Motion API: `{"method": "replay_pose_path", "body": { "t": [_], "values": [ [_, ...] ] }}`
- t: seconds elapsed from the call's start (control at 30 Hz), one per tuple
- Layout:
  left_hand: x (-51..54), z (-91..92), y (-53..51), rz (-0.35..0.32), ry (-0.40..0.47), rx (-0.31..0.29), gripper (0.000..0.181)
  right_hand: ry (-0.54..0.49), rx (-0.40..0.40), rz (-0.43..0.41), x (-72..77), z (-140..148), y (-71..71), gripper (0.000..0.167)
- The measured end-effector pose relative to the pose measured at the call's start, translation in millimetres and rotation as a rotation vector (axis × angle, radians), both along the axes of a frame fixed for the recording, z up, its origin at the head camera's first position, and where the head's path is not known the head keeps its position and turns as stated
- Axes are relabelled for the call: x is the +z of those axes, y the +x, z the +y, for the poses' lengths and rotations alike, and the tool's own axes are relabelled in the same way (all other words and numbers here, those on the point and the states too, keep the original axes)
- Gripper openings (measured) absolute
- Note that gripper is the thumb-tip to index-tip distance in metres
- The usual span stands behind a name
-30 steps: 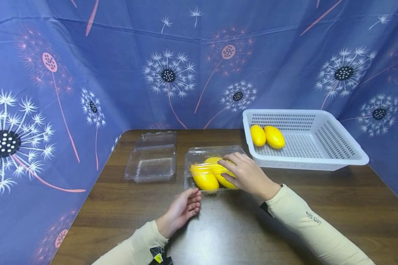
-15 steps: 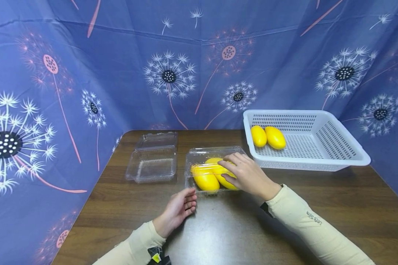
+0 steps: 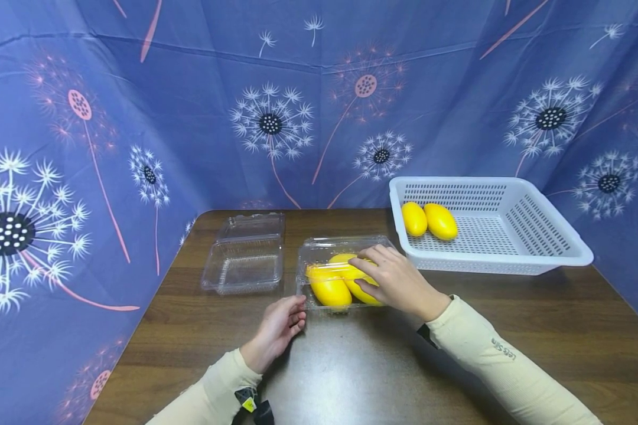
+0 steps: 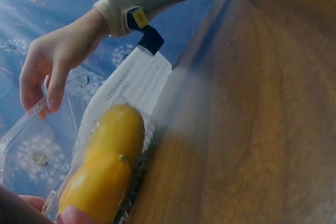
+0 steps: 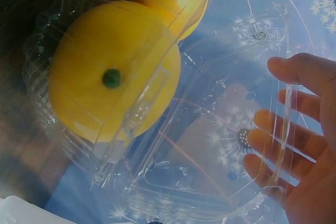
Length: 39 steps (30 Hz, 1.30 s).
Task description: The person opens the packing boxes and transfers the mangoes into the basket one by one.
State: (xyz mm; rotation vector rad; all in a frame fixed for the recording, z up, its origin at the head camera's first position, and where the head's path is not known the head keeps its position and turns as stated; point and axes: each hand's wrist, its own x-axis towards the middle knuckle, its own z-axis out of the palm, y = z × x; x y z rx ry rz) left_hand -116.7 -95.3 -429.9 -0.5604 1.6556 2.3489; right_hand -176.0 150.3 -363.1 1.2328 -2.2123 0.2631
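Observation:
Several yellow, mango-like fruits (image 3: 328,285) lie in a clear plastic clamshell box (image 3: 300,274) at mid-table. In the right wrist view, a green stem spot marks one fruit (image 5: 113,45). The box's hinged lid (image 5: 202,174) stands partly raised. My right hand (image 3: 396,280) holds the lid's edge between thumb and fingers; the left wrist view also shows this right hand (image 4: 58,59) at the edge. At the front left corner of the box, my left hand (image 3: 275,330) pinches the rim with thumb and fingers. Some of its fingers are hidden.
A second clear clamshell (image 3: 244,265) lies unfolded to the left. At the back right stands a white perforated basket (image 3: 510,260), with two more yellow fruits (image 3: 429,221) inside. A blue dandelion-print cloth (image 3: 319,118) hangs behind the brown table (image 3: 329,366).
My left hand has slid left along the front of the box to its corner and now pinches it there. My right hand has stayed at the lid. The fruits have not moved.

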Motion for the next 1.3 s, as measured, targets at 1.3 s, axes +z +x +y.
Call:
{"method": "replay_pose_path", "body": {
  "t": [1.3],
  "values": [
    [-8.3,3.0,-42.6,0.106,-0.056,0.134,0.033,-0.044,0.008,-0.045,18.7,3,-9.8,0.040]
  ]
}}
